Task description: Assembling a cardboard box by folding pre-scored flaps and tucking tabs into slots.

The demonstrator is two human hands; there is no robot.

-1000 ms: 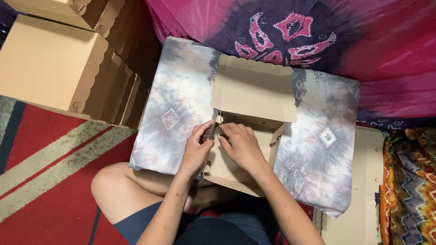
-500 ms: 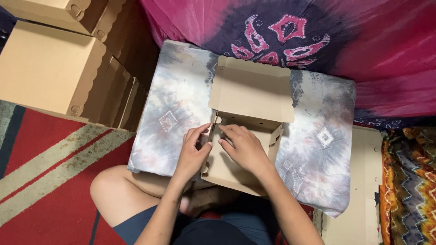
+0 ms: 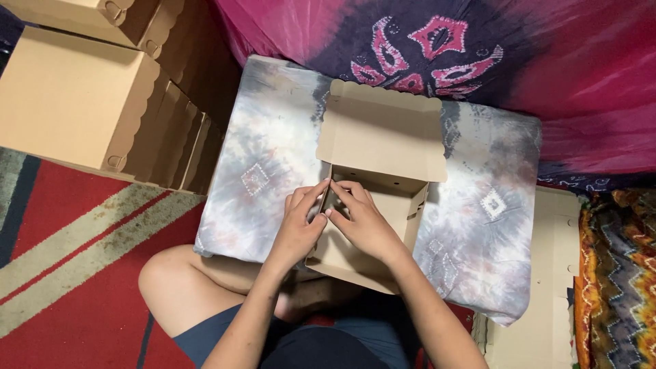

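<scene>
a half-folded cardboard box (image 3: 372,205) lies in the middle of a low tabletop (image 3: 266,171) draped in a grey and white tie-dye cloth, its scalloped lid flap lying open and flat toward the far side. the left hand (image 3: 298,225) and the right hand (image 3: 362,222) meet at the box's left front corner; the fingers (image 3: 316,195) of the left hand are pinched shut on the upright left side wall of the box, and the right hand's fingers are curled closed against the same wall from the inside, thumb and forefinger touching the card. the box's near panel rests over the tabletop edge by the person's lap. the person sits on the floor with a bare knee (image 3: 164,280) just beside the tabletop, on a red rug (image 3: 75,273) with pale stripes. to the left, a stack of finished cardboard boxes (image 3: 75,96) with scalloped edges stands near the tabletop. beyond the tabletop hangs a magenta and purple tie-dye fabric (image 3: 478,48). at the right lie flat cardboard sheets (image 3: 547,287) and a zigzag-patterned cloth (image 3: 618,273)
</scene>
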